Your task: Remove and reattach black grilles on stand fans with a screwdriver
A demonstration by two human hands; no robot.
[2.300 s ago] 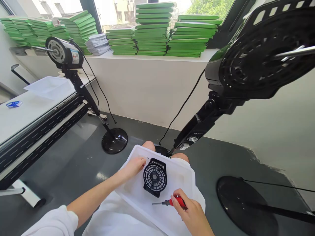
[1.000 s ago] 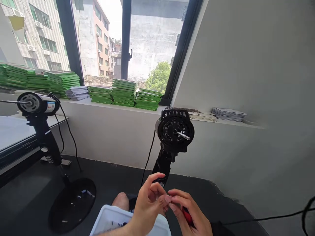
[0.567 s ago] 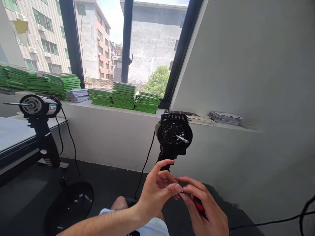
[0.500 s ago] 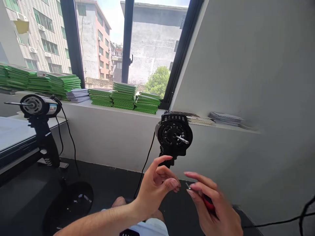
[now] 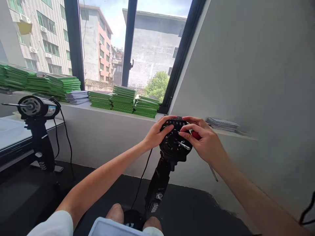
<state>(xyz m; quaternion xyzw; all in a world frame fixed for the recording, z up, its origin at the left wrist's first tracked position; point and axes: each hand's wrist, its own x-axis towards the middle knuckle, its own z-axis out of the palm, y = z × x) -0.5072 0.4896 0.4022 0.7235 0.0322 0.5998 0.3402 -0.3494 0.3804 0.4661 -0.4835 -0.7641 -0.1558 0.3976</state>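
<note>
A black fan motor head (image 5: 169,146) with a metal shaft (image 5: 183,145) stands on a black upright post (image 5: 157,186) in front of me. My left hand (image 5: 161,131) is on the upper left of the motor head, thumb and fingers closed over its rim. My right hand (image 5: 198,134) is at the upper right of the motor head, fingers wrapped round a screwdriver with a red handle (image 5: 195,134). The screwdriver's metal shank (image 5: 213,173) sticks out below my right wrist. Thumb and forefinger pinch together near the motor face; anything tiny between them is hard to make out.
A second motor on a stand (image 5: 36,108) is at the left beside a table (image 5: 14,131). Green stacks (image 5: 123,100) and grey sheets (image 5: 222,124) line the windowsill. A pale tray (image 5: 115,227) lies on my lap. A black cable (image 5: 142,178) hangs behind the post.
Both hands have moved up and forward from below the motor head onto it. The screwdriver has travelled with my right hand. More of the post and the lap tray now shows.
</note>
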